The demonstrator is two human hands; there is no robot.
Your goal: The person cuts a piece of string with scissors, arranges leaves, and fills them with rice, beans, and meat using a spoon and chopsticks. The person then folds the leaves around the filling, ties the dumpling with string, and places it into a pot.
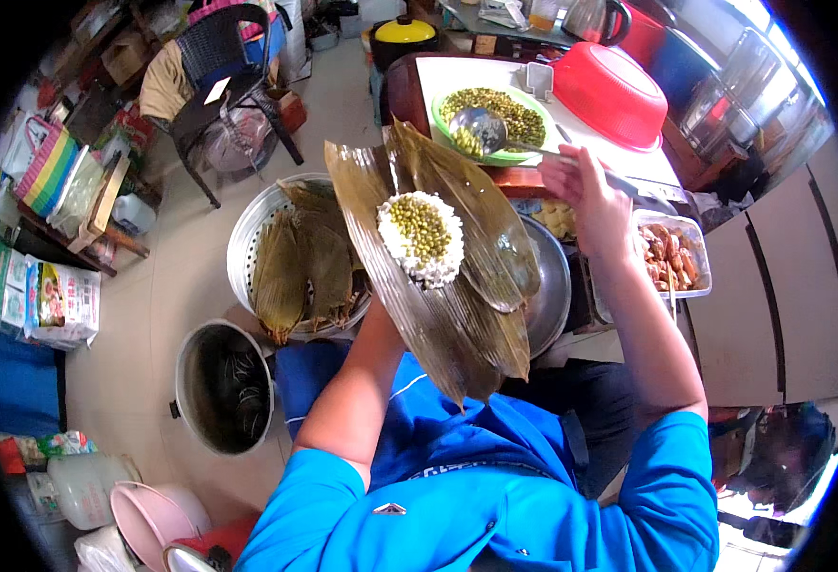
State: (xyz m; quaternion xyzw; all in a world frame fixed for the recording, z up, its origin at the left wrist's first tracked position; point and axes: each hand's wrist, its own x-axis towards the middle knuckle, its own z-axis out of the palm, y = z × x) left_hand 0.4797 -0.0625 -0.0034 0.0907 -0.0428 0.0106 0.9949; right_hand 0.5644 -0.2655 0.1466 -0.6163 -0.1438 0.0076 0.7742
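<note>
Around leaves (495, 248) mid-view: green bowl (500, 158) of beans (509, 105) at 1 o'clock, red basket (614, 95) beyond; tray (691, 293) of reddish-brown pieces (676, 253) at 3; perforated pot (243, 253) at 9, dark pot (209, 367) at 8. Leaves block part of metal basin (551, 300) at 3. My right hand (585, 191) clamped on ladle (481, 124) handle, head over bowl. My left hand hidden beneath leaves; can't tell its grip. Leaves brown, glossy, overlapping; white rice (435, 275) mound topped with yellow-green beans (423, 229).

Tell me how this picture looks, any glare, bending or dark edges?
Head view: black fisheye border closes off the corners; the cabinet panels at the right bow outward; the window light at the upper right is washed out; the wet-looking leaves catch glossy highlights.
</note>
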